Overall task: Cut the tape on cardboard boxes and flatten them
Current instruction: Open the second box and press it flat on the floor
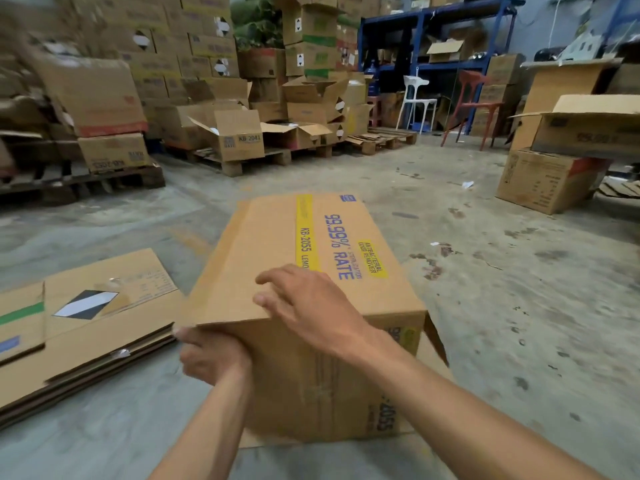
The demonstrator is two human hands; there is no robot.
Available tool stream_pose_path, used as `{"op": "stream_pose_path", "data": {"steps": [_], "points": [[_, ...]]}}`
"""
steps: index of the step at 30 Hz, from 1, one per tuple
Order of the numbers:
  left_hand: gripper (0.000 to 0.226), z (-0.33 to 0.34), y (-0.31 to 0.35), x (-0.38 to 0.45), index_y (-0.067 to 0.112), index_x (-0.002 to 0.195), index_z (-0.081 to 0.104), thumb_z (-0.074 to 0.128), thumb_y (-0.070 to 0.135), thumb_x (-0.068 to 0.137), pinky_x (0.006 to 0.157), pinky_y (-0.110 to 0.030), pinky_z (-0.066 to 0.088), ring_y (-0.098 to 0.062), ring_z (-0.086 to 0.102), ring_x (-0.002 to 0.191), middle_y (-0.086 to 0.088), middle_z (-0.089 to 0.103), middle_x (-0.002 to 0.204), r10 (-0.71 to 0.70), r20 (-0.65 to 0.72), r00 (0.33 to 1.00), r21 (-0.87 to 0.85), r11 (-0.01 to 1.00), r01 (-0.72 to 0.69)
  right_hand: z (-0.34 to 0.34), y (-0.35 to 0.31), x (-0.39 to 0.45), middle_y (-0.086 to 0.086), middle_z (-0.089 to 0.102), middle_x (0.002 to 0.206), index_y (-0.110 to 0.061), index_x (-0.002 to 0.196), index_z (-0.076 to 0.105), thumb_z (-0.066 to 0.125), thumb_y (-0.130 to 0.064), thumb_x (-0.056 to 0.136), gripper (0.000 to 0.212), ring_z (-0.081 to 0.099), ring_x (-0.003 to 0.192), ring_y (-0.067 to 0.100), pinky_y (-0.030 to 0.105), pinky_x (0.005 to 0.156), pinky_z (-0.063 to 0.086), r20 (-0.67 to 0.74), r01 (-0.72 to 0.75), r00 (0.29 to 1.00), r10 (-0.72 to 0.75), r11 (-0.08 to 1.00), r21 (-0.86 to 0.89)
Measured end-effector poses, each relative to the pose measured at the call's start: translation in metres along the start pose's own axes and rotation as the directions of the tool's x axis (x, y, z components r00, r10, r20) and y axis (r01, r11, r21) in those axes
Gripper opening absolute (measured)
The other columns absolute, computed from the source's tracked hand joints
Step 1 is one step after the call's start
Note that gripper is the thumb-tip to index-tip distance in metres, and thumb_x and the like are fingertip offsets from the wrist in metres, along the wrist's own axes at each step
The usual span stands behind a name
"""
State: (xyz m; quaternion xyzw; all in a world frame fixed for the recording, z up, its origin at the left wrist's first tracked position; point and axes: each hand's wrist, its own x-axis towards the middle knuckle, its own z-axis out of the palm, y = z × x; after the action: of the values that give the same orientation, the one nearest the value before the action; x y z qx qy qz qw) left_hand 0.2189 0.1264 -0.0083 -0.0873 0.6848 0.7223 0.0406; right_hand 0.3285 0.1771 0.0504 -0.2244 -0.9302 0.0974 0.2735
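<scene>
A brown cardboard box (277,244) with a yellow stripe and blue "99.99% RATE" print stands on the concrete floor in front of me. My left hand (211,355) grips its near left corner edge, fingers curled under the top face. My right hand (304,303) lies flat on the top face near the front edge, fingers spread and pointing left. Clear tape runs down the box's near side below my hands. No cutting tool is visible in either hand.
A stack of flattened boxes (86,327) lies on the floor to the left. Pallets loaded with boxes (239,133) fill the back. More boxes (550,178) stand at the right, with a white chair (415,98) and a red chair (474,105) near blue shelving (433,36).
</scene>
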Motion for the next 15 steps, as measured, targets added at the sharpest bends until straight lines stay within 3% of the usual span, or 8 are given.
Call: {"op": "stream_pose_path", "data": {"steps": [2,4,6,8,10,12,15], "points": [[0.067,-0.009,-0.005,0.006,-0.014,0.115,0.059,0.018,0.038,0.105,0.098,-0.048,0.036,-0.049,0.048,0.118,-0.039,0.054,0.125,0.019,0.001,1.000,0.004,1.000,-0.019,0.005,-0.002,-0.004,-0.007,0.065,0.115,-0.028,0.117,0.061,0.048,-0.036,0.096,0.026,0.058,0.110,0.018,0.043,0.095,0.038,-0.074,0.020,0.997,-0.025,0.998,-0.067],[0.065,-0.012,-0.005,0.004,-0.013,0.114,0.060,0.018,0.035,0.105,0.094,-0.047,0.035,-0.049,0.048,0.116,-0.038,0.055,0.124,0.035,0.007,0.999,0.011,0.999,-0.035,0.002,-0.002,-0.011,-0.010,0.068,0.108,-0.028,0.110,0.064,0.051,-0.031,0.095,0.021,0.060,0.104,0.015,0.041,0.093,0.037,-0.158,0.006,0.987,-0.009,1.000,-0.022],[0.063,-0.016,-0.002,-0.002,-0.012,0.114,0.061,0.017,0.033,0.106,0.093,-0.043,0.034,-0.047,0.048,0.117,-0.037,0.055,0.125,0.037,0.004,0.999,0.002,0.999,-0.037,-0.002,0.003,-0.025,-0.012,0.069,0.102,-0.027,0.104,0.066,0.055,-0.024,0.092,0.016,0.060,0.100,0.014,0.041,0.091,0.037,-0.332,-0.035,0.942,0.043,0.999,0.029],[0.065,-0.020,-0.001,-0.003,-0.012,0.111,0.062,0.017,0.035,0.106,0.090,-0.042,0.034,-0.047,0.049,0.115,-0.036,0.057,0.123,0.050,-0.015,0.999,-0.025,0.998,-0.050,-0.003,0.013,-0.050,-0.011,0.065,0.102,-0.024,0.101,0.065,0.058,-0.019,0.089,0.015,0.056,0.100,0.014,0.038,0.090,0.036,-0.555,-0.107,0.825,0.107,0.994,0.033],[0.067,-0.025,-0.006,0.002,-0.013,0.104,0.063,0.017,0.036,0.106,0.088,-0.043,0.035,-0.048,0.051,0.109,-0.037,0.059,0.117,0.077,-0.030,0.997,-0.026,0.997,-0.078,0.001,0.024,-0.087,-0.006,0.053,0.103,-0.020,0.098,0.061,0.056,-0.015,0.088,0.012,0.049,0.100,0.016,0.035,0.089,0.034,-0.721,-0.202,0.662,0.204,0.975,0.091],[0.068,-0.029,-0.009,0.007,-0.014,0.098,0.062,0.016,0.037,0.106,0.085,-0.044,0.037,-0.049,0.052,0.104,-0.038,0.060,0.114,0.088,-0.029,0.996,-0.012,0.996,-0.089,0.016,0.036,-0.125,-0.002,0.046,0.102,-0.024,0.098,0.053,0.047,-0.019,0.092,0.010,0.048,0.100,0.021,0.037,0.088,0.038,-0.716,-0.265,0.561,0.415,0.910,0.320],[0.065,-0.027,-0.007,0.007,-0.011,0.089,0.059,0.017,0.036,0.106,0.082,-0.043,0.036,-0.047,0.053,0.100,-0.038,0.060,0.112,0.090,-0.002,0.996,0.011,0.996,-0.090,0.051,0.061,-0.163,-0.001,0.052,0.113,-0.042,0.107,0.049,0.036,-0.039,0.097,0.017,0.052,0.109,0.020,0.042,0.092,0.044,-0.465,-0.423,0.472,0.749,0.656,0.625]]}}
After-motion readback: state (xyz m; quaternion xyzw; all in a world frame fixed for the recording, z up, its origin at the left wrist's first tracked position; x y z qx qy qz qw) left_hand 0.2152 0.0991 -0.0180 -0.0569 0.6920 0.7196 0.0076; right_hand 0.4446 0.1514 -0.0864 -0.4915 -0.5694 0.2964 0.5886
